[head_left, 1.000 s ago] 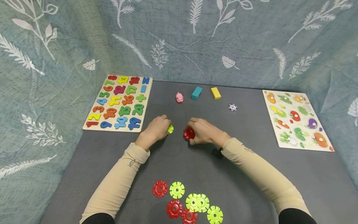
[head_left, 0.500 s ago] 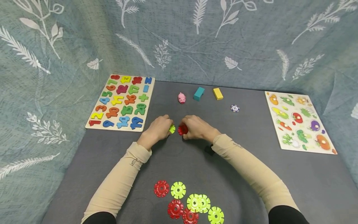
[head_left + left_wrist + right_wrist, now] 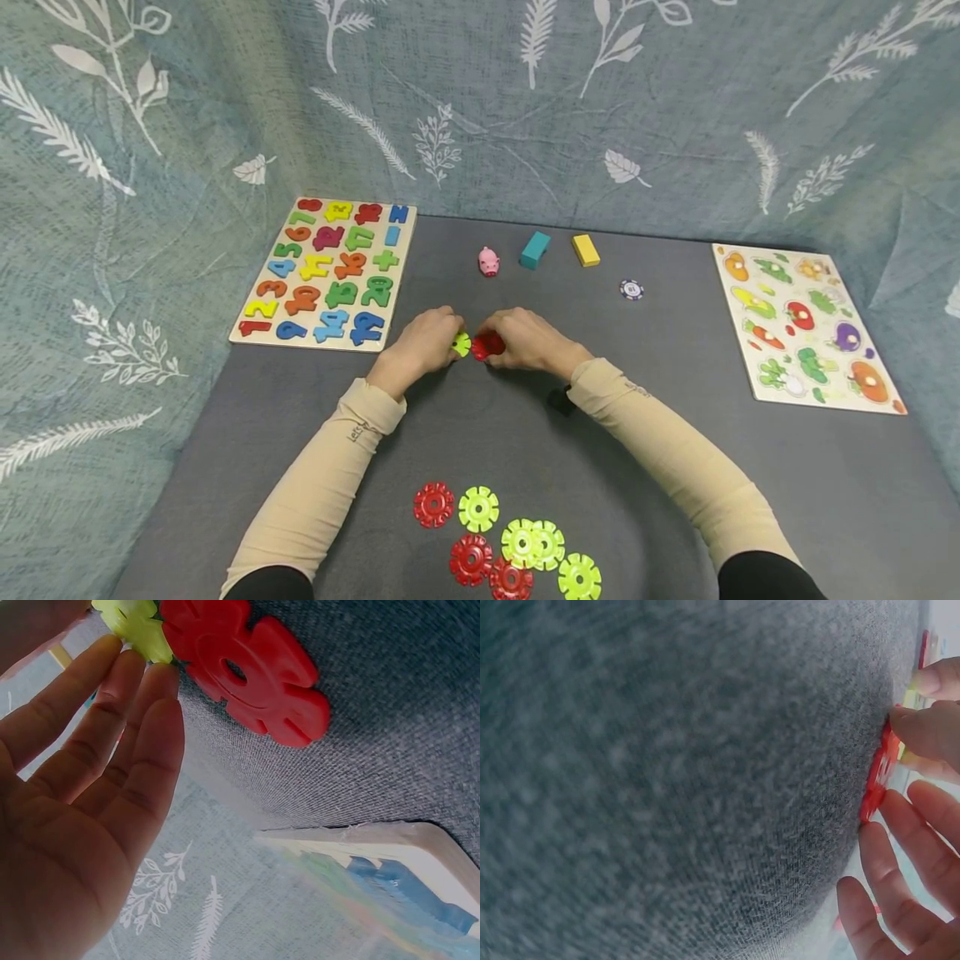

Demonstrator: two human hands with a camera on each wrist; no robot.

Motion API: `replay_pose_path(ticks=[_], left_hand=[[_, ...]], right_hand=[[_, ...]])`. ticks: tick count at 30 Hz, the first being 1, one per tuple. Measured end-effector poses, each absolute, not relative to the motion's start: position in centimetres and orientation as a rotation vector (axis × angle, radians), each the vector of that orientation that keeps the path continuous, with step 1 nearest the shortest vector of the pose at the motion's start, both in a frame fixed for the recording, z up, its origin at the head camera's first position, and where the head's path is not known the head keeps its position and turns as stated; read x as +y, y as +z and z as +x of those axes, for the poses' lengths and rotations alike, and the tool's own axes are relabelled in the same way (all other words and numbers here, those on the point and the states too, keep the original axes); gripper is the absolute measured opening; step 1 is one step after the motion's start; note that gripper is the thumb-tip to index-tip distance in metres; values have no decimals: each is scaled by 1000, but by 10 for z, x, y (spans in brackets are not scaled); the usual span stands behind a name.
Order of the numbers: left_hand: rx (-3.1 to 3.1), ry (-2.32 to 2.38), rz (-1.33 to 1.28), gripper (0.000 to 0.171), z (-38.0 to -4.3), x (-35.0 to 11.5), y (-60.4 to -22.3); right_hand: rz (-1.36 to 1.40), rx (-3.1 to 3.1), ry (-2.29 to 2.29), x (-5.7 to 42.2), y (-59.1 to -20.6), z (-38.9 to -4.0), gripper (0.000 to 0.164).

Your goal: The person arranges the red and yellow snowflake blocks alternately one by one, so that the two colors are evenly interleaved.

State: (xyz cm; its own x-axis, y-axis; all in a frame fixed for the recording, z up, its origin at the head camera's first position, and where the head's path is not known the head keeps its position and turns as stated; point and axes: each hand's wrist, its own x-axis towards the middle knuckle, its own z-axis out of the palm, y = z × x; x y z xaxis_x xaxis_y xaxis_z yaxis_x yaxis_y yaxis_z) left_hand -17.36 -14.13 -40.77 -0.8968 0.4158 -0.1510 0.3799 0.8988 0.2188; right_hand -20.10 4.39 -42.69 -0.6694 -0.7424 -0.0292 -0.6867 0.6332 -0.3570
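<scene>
Close together over the table's middle, my two hands work on notched plastic interlocking discs. My left hand pinches a yellow-green interlocking disc, its edge showing past the fingertips. A red disc adjoins that one in the left wrist view, though the left hand hides it from the head view. My right hand pinches another red interlocking disc between thumb and fingers. This red disc's rim meets the yellow-green disc's edge in the head view; I cannot tell whether their notches interlock.
Loose red discs and yellow-green discs lie near the front. Behind the hands are a pink pig, teal block, yellow block and poker chip. A number puzzle stands left, a vegetable puzzle right.
My right hand has moved left with its red disc, closing the gap to the yellow-green disc. The left hand stays nearly in place; the view has shifted slightly.
</scene>
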Motion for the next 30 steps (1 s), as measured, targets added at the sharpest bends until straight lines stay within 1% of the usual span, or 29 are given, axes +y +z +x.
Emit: replay_pose_path(ticks=[12,30], left_hand=[[2820,292,577,35,-175,-142,-404],[2797,306,568,37,-175,-144,-403]], right_hand=[[-1204,2669,-473,46,-426,-202,39],[-1224,2657,-444,46,-428,-202,41]])
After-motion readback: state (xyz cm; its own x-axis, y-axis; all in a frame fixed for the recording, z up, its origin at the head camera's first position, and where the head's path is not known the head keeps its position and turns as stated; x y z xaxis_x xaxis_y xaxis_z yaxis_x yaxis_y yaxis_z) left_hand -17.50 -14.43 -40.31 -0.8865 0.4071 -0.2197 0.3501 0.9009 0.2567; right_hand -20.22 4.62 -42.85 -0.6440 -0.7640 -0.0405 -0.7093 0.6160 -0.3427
